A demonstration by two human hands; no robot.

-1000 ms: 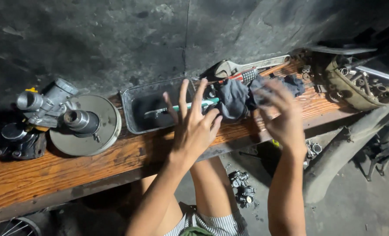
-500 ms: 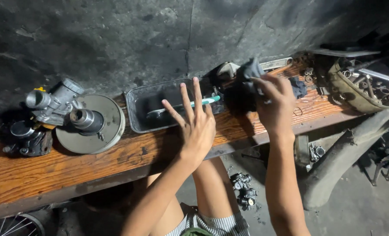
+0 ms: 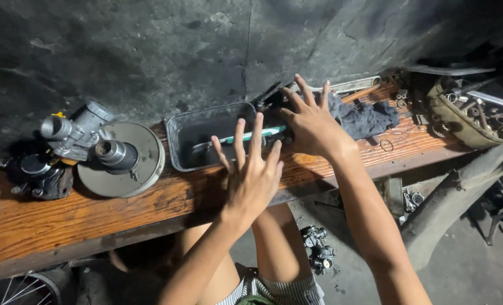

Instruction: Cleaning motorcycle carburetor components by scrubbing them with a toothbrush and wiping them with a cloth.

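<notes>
My left hand hovers open with fingers spread over the front of the wooden bench, just in front of a dark rectangular metal tray. A toothbrush with a green and white handle lies across the tray. My right hand lies flat, fingers apart, at the tray's right end, pressing the left part of a dark rag that rests on the bench.
At the left, a grey carburetor sits on a round metal plate, beside a dark engine part. A flat wrench lies behind the rag. A bowl of tools stands far right. Another carburetor lies on the floor.
My right hand lifted the rag off the bench, then brought it down; the rag now lies spread on the wood under the hand. My left hand stayed open, drifting slightly forward.
</notes>
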